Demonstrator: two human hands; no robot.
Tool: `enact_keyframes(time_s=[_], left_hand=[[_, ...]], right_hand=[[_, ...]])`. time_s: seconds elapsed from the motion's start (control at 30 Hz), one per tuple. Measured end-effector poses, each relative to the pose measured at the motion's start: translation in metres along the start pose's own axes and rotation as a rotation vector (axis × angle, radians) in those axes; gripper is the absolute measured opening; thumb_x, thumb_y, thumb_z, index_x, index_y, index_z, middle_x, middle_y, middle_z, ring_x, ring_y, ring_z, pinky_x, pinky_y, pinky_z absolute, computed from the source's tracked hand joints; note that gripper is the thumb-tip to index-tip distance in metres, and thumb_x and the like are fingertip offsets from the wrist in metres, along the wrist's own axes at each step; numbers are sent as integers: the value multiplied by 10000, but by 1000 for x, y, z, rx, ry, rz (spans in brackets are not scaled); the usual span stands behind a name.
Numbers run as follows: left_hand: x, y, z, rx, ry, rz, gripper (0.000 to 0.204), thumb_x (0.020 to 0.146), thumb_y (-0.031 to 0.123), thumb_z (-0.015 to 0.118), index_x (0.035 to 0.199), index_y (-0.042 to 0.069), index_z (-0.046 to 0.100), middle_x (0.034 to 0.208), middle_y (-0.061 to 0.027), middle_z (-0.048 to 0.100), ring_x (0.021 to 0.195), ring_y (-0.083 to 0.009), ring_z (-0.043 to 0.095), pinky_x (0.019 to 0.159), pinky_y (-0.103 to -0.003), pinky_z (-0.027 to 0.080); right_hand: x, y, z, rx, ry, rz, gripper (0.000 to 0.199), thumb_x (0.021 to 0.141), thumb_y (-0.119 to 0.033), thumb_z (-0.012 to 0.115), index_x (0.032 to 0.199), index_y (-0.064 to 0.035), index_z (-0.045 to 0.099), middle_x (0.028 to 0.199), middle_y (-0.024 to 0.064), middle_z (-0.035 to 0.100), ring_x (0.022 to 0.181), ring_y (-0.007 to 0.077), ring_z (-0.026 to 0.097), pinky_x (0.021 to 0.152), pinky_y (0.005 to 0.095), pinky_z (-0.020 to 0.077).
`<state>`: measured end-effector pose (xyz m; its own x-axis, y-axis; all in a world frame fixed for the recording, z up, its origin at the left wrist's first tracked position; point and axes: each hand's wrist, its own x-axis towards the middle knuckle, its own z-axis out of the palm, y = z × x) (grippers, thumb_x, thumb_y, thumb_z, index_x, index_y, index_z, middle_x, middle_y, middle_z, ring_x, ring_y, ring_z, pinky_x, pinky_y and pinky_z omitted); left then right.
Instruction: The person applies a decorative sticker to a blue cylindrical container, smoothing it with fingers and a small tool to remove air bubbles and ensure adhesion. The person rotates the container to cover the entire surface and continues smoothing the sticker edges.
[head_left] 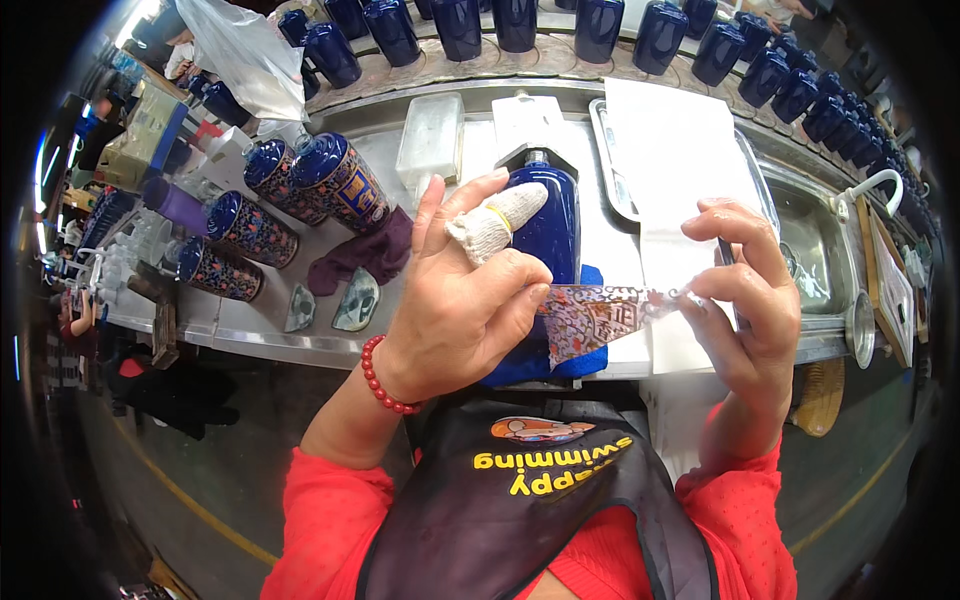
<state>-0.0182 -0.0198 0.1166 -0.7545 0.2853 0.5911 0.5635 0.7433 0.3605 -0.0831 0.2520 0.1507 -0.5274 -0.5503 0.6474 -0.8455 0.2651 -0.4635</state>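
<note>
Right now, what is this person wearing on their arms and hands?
Short red sleeves cover both upper arms. The left hand has a red bead bracelet at the wrist and a white knitted finger cot on one finger. The right hand is bare.

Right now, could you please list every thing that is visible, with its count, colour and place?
Patterned decal sheet: one, red and white, held between both hands.
Plain bottle: one, dark blue, lying on the blue pad behind the decal.
Decorated bottles: four, blue with patterns, lying at left on the bench.
Row of bottles: many, dark blue, along the far ledge.
Cloth: one, purple, beside the decorated bottles.
Metal tray: one, silver, under white paper.
Left hand: bandaged finger, red bead bracelet.
Right hand: pinching the decal.
</note>
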Motion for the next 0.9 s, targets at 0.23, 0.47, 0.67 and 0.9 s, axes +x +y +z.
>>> enact_keyframes(time_s=[0.23, 0.47, 0.67, 0.9], left_hand=[[3, -6, 17, -77, 11, -5, 66, 904, 107, 685, 955, 68, 698, 1316, -269, 660, 1364, -457, 520, 1219, -576, 234], [41, -16, -1, 128, 147, 147, 103, 855, 101, 715, 943, 89, 663, 1300, -222, 662, 1351, -425, 525, 1218, -592, 209], [-2, 10, -20, 411, 216, 246, 133, 795, 83, 715, 905, 128, 654, 1183, -235, 685, 1276, -360, 594, 1204, -645, 284], [-68, 11, 9, 210, -62, 95, 133, 837, 215, 763, 884, 128, 675, 1258, -188, 670, 1371, -344, 500, 1205, -642, 281]], right_hand=[[-13, 21, -3, 121, 74, 64, 147, 777, 39, 754, 908, -17, 719, 1182, 159, 678, 1202, 351, 626, 1014, 442, 497], [12, 39, 5, 57, 187, -89, 155, 823, 43, 740, 967, -10, 716, 1200, 171, 672, 1184, 326, 638, 959, 390, 520], [-25, 22, 23, -160, 193, -298, 270, 685, -10, 824, 925, -105, 747, 1199, 133, 660, 1170, 382, 599, 970, 474, 529], [-83, 28, 64, -114, 52, -81, 282, 676, -9, 828, 926, -94, 728, 1217, 120, 645, 1208, 380, 575, 973, 478, 529]])
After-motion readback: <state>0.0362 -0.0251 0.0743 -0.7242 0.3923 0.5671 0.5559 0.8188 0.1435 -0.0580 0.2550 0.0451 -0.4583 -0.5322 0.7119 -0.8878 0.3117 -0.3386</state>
